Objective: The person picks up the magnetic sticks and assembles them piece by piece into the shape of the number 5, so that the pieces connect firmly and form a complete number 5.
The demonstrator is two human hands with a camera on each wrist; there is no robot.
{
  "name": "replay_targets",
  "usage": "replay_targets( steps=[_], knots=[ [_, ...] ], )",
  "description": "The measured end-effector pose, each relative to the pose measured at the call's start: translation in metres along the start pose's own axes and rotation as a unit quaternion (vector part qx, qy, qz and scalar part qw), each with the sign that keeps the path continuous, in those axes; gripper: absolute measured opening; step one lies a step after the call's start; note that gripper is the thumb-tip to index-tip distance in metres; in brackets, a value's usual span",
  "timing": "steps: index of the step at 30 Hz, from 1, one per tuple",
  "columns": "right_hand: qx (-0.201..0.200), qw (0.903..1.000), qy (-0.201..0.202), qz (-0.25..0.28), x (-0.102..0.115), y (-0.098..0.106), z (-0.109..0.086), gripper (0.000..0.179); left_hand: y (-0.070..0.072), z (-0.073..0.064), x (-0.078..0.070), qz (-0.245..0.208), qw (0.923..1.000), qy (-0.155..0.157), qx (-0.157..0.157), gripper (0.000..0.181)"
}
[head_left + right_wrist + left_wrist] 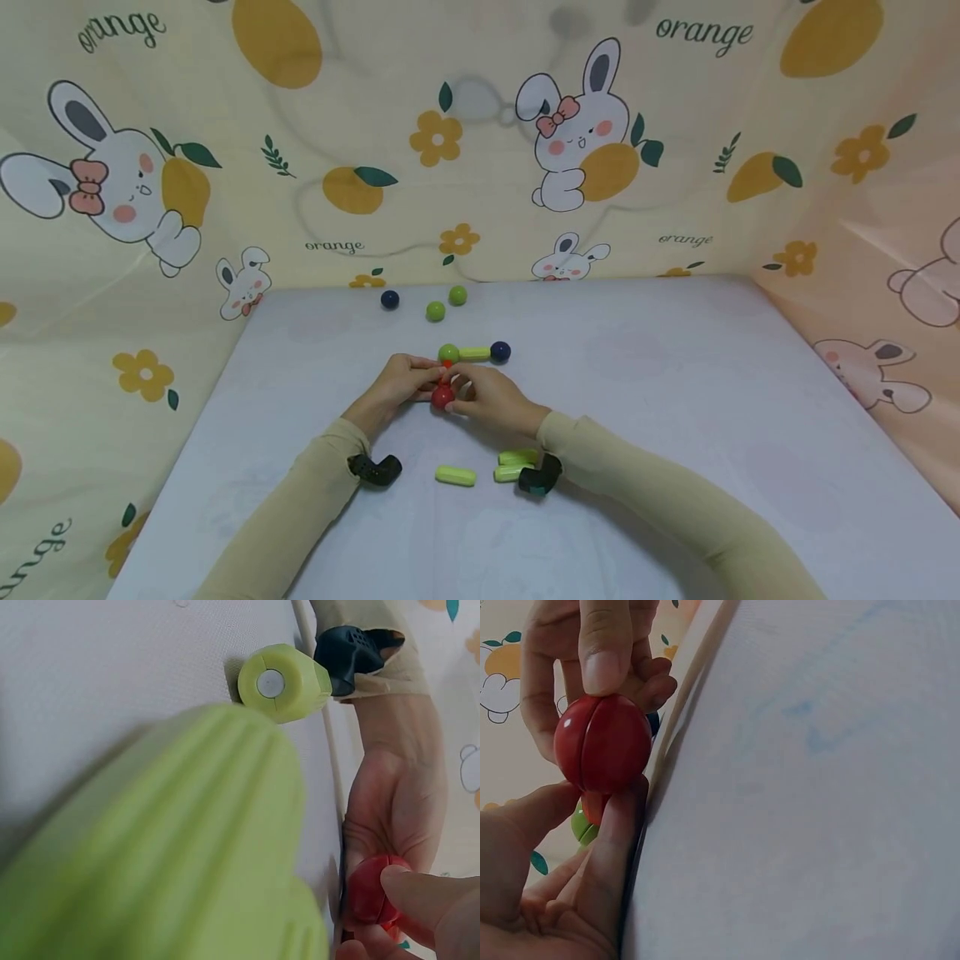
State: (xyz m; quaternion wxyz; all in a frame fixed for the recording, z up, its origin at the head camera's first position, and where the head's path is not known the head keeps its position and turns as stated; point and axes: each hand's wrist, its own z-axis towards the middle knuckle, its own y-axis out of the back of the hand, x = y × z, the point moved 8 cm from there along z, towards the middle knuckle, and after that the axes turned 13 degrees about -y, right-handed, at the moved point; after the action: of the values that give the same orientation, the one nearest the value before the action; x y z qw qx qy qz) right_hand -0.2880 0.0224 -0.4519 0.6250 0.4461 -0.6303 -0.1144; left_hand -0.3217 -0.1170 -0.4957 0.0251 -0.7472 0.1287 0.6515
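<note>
A glossy red ball (442,398) with a seam round it sits at the near end of a short red stick (592,806). My right hand (501,398) pinches the ball between thumb and fingers. The thumb and fingers of my left hand (396,385) grip the red stick just below the ball in the left wrist view; they hide much of it. Beyond the hands lies a green ball (447,353), joined by a yellow-green stick (474,353) to a dark blue ball (500,352). The red stick's far end meets the green ball or lies very close to it; I cannot tell which.
Several loose yellow-green sticks, one of them a single stick (455,476), lie on the white table (675,375) near my forearms. A stick's end (271,683) shows a silvery disc. Farther back are a loose dark blue ball (390,299) and two green balls (436,311).
</note>
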Motion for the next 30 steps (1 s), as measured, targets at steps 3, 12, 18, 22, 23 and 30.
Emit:
replay_targets(
  steps=[3,12,18,22,23,30],
  knots=[
    [0.005,1.0,0.0,0.0,-0.001,0.0,0.0,0.034,0.0,0.0,0.001,-0.001,1.0,0.002,-0.001,0.036],
    [0.021,0.9998,0.002,0.003,-0.004,0.001,-0.001,0.032,-0.002,-0.001,0.001,-0.012,0.9998,0.009,-0.01,0.036],
    [0.027,0.999,-0.018,0.031,-0.011,0.01,-0.003,0.036,-0.001,-0.001,0.0,-0.012,0.9998,0.003,-0.013,0.035],
    [0.025,0.9974,-0.026,0.063,-0.019,0.019,-0.002,0.039,-0.001,0.0,0.002,-0.012,0.9998,0.01,-0.013,0.036],
    [0.026,0.9969,-0.027,0.069,-0.02,0.021,-0.002,0.04,0.0,0.0,0.003,-0.012,0.9998,0.012,-0.013,0.036],
    [0.043,0.9929,-0.019,0.11,-0.027,0.028,-0.001,0.038,0.003,0.004,-0.001,0.025,0.9994,0.007,-0.022,0.035]
  ],
)
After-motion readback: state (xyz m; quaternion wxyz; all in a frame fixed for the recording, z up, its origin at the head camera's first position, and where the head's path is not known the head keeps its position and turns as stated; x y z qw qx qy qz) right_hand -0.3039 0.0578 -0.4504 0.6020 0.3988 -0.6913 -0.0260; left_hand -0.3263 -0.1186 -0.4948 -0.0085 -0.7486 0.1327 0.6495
